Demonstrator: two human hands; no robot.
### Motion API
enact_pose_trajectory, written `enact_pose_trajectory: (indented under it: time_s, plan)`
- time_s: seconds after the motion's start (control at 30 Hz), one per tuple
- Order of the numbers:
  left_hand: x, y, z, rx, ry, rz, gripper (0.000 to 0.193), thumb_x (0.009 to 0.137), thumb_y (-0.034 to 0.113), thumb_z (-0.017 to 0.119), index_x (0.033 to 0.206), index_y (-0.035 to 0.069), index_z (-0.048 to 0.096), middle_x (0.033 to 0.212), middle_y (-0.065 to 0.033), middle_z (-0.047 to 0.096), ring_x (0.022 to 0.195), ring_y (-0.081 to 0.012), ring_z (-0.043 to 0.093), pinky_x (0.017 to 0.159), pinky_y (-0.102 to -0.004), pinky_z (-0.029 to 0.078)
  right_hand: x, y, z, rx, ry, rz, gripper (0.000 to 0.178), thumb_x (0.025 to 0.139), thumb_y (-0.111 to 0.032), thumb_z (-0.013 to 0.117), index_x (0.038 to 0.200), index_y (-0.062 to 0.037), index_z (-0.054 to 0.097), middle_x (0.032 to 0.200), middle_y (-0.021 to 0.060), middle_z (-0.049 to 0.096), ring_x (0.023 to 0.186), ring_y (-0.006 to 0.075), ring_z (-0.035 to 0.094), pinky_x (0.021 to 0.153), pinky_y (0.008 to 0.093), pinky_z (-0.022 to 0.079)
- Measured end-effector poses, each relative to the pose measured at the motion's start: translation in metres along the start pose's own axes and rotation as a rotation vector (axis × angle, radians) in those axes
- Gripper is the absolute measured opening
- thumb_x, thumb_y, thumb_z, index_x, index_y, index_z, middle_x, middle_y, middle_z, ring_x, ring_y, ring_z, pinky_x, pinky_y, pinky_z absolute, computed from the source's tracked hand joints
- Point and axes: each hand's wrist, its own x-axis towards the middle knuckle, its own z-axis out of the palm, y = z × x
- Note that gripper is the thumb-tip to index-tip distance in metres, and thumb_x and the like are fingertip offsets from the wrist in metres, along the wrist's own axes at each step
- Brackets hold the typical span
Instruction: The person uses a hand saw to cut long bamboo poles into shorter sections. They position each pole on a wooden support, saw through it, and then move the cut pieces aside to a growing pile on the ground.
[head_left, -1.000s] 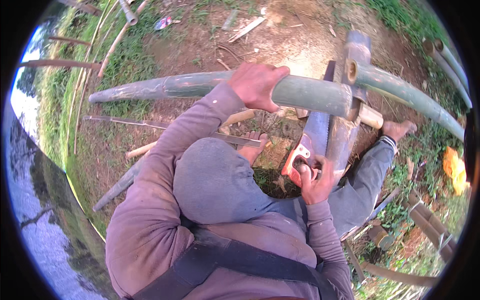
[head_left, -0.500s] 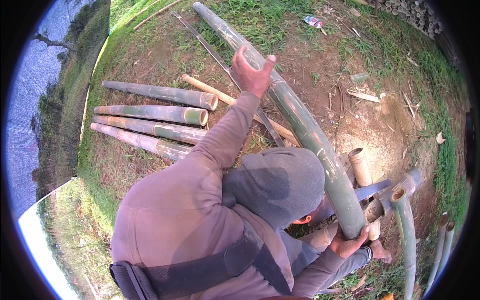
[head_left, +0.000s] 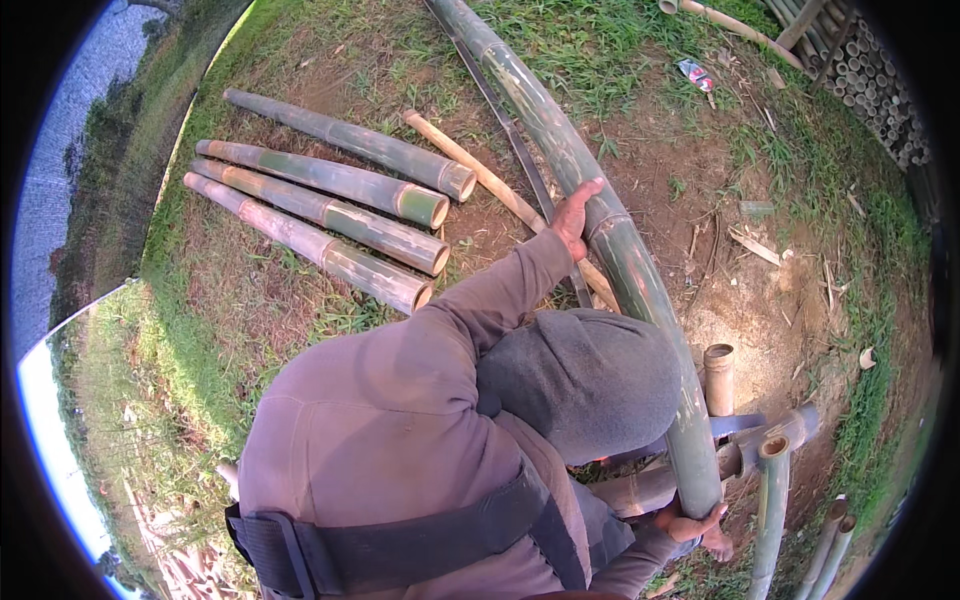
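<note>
A long, thick green bamboo pole [head_left: 632, 265] slants from the top of the view down to the lower right. My left hand [head_left: 572, 220] is closed on its near side, just above a node, with the arm stretched out. My right hand [head_left: 690, 522] cups the pole's lower end from beneath, palm up, fingers partly hidden. A grey hood [head_left: 580, 385] covers the ground beside the lower pole. Behind that end shows a blue saw blade [head_left: 735, 424], mostly hidden. Close by lies a thick bamboo crosspiece [head_left: 640, 490] with a round hole.
Several cut bamboo lengths [head_left: 350, 190] lie on the left. A thin tan pole [head_left: 480, 175] and a narrow dark strip [head_left: 520, 155] lie left of the long pole. A bamboo post [head_left: 772, 510] and short bamboo piece [head_left: 718, 380] stand right; a bamboo stack [head_left: 880, 90] lies beyond.
My left hand, with fingers spread before, is now closed on the pole. The pole's lower end and my right hand sit lower in the view, which has turned.
</note>
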Motion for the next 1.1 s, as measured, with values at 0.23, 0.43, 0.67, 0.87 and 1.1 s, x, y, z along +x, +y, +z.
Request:
enact_pose_trajectory:
  time_s: [0.23,0.43,0.67,0.87,1.1]
  plan:
    - [-0.033,0.056,-0.041,-0.096,0.188,0.219,0.061,0.089,0.042,0.079,0.134,0.007,0.056,0.118,-0.0121,0.067,0.105,-0.0284,0.070,0.097,-0.0513,0.058,0.028,-0.007,0.082,-0.038,-0.153,0.057,0.063,0.101,-0.057,0.058,0.132,-0.0019,0.062,0.132,0.0167,0.065,0.125,0.0338,0.062,0.110,0.0513,0.047]
    - [-0.027,0.128,-0.132,-0.125,0.446,0.406,0.061,0.092,0.042,0.078,0.136,0.006,0.056,0.122,-0.0116,0.067,0.105,-0.0286,0.071,0.095,-0.0503,0.059,0.055,0.016,0.168,-0.218,-0.579,0.280,0.067,0.102,-0.061,0.055,0.134,-0.0030,0.060,0.132,0.0168,0.065,0.125,0.0337,0.062,0.107,0.0528,0.049]
    - [-0.027,0.345,-0.270,0.173,1.224,0.648,0.083,0.087,0.050,0.080,0.140,-0.009,0.054,0.134,-0.0230,0.066,0.121,-0.0396,0.066,0.107,-0.0491,0.053,-0.032,0.090,0.343,-0.711,-1.135,0.377,0.093,0.102,-0.077,0.038,0.160,-0.0049,0.039,0.158,0.0247,0.044,0.138,0.0386,0.052,0.114,0.0561,0.043]
    - [-0.056,0.347,-0.193,1.529,0.712,0.931,0.088,0.084,0.061,0.079,0.147,0.004,0.057,0.144,-0.0241,0.062,0.139,-0.0415,0.054,0.117,-0.0459,0.043,-0.004,0.112,0.295,-0.629,-0.945,0.429,0.078,0.106,-0.061,0.051,0.159,-0.0038,0.043,0.155,0.0252,0.049,0.132,0.0340,0.057,0.110,0.0496,0.048]
    - [-0.035,0.117,-0.110,2.091,-0.104,0.578,0.090,0.079,0.071,0.074,0.149,0.017,0.057,0.150,-0.0095,0.056,0.148,-0.0307,0.043,0.127,-0.0615,0.017,0.015,0.122,0.102,-0.892,-0.740,-0.022,0.068,0.105,-0.048,0.058,0.154,-0.0018,0.048,0.145,0.0213,0.058,0.125,0.0309,0.062,0.104,0.0462,0.052]
